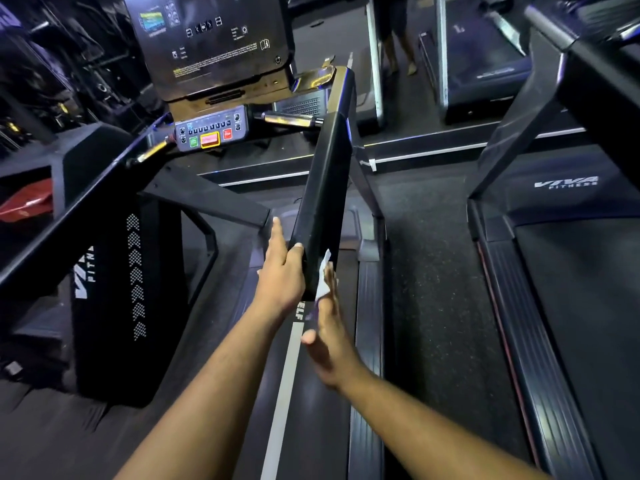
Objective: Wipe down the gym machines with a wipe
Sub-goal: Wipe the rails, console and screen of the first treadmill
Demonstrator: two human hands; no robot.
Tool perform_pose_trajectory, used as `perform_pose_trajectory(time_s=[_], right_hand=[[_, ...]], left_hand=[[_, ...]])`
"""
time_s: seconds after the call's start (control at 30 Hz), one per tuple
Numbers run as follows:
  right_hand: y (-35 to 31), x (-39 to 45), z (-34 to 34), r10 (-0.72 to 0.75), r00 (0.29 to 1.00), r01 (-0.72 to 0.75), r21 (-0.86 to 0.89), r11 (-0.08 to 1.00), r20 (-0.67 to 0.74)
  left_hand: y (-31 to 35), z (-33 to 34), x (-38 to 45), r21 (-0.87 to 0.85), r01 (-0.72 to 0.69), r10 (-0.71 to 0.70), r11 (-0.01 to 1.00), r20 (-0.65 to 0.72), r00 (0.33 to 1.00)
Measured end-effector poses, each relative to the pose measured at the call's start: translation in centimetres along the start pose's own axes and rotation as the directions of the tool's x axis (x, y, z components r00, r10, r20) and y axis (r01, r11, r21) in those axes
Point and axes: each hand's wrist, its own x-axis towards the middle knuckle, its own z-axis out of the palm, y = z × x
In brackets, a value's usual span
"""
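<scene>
Wipe point(322, 280) is a small white crumpled sheet, pinned flat against the near end of the treadmill's right handrail point(323, 188) by the right hand point(330, 336). That grip isn't really a clamp: fingers look straight, palm pressing the wipe onto the rail's outer side. The rail is a long black padded bar whose long axis runs from the hands up and away toward the console point(207, 133), so the untouched stretch lies ahead of the wipe, farther from the body. On the rail's inner side sits the left hand point(282, 271), thumb hooked over the top edge and fingers straight, steadying it. Right hand is the one on the wipe, so I'd guess the next stroke slides forward along the rail.
</scene>
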Motion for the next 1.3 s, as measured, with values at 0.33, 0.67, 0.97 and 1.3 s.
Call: perform_pose_trajectory(time_s=[0.33, 0.67, 0.97, 1.3], right_hand=[[-1.2, 3.1, -1.3, -0.105, 0.994, 0.106, -0.037, 0.994, 0.031], [0.9, 11.1, -3.8, 0.037, 0.999, -0.038, 0.009, 0.999, 0.029], [4.0, 8.3, -3.6, -0.132, 0.988, 0.135, -0.031, 0.990, 0.079], [2.6, 7.5, -5.2, -0.283, 0.916, 0.336, -0.156, 0.929, 0.286]], left_hand=[[-0.1, 0.1, 0.7, 0.097, 0.045, -0.047, 0.994, 0.017, 0.999], [0.9, 0.4, 1.8, 0.221, 0.111, -0.122, 0.969, 0.035, 0.992], [1.0, 0.6, 2.3, 0.282, 0.045, -0.060, 0.958, 0.044, 0.997], [1.1, 0.3, 2.0, 0.160, 0.086, -0.089, 0.983, 0.013, 0.996]])
